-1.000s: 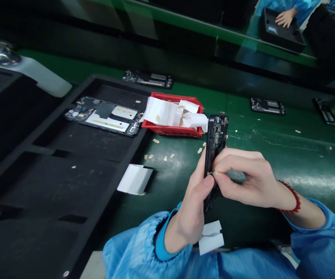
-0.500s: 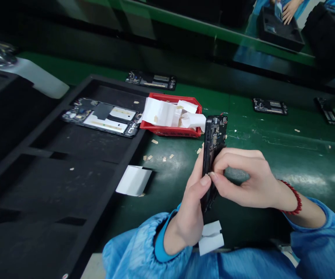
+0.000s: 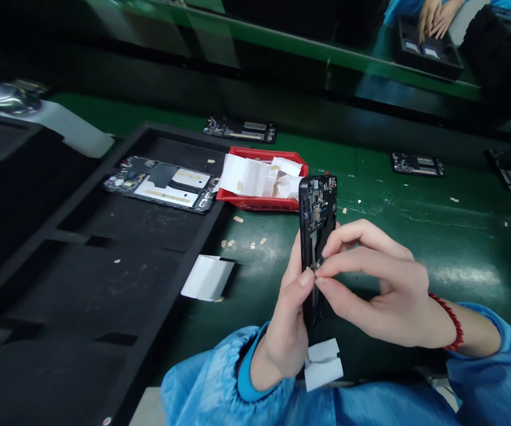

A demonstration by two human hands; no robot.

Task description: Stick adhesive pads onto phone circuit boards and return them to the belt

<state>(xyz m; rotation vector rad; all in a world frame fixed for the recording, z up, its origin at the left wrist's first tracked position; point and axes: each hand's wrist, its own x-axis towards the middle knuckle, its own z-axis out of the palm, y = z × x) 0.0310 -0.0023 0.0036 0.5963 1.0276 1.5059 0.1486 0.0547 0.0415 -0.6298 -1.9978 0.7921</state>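
A black phone frame [image 3: 307, 225] with exposed circuitry stands upright on edge in my left hand [image 3: 287, 319]. My left thumb presses its near side and the fingers lie behind it. Close against its inner face is my right hand [image 3: 379, 284], thumb and forefinger pinched together near my left thumb. Whatever small piece is between those fingertips is too tiny to name. Below the phone frame lies a notched white paper piece [image 3: 323, 373]. Behind it sits a red bin [image 3: 259, 204] holding crumpled white paper strips [image 3: 249, 174].
At left is a black foam tray [image 3: 167, 307] with an opened phone [image 3: 162, 184] in it. Other phone frames [image 3: 417, 164] lie along the back. Small tan tape bits [image 3: 252, 245] and a white paper stack [image 3: 207, 277] are on the green table. A co-worker's hands [image 3: 437, 21] show at upper right.
The phone frame has shifted slightly left. My right hand's upper fingers have lifted from the phone face while thumb and forefinger stay pinched. Another person's fingers have appeared at the right edge.
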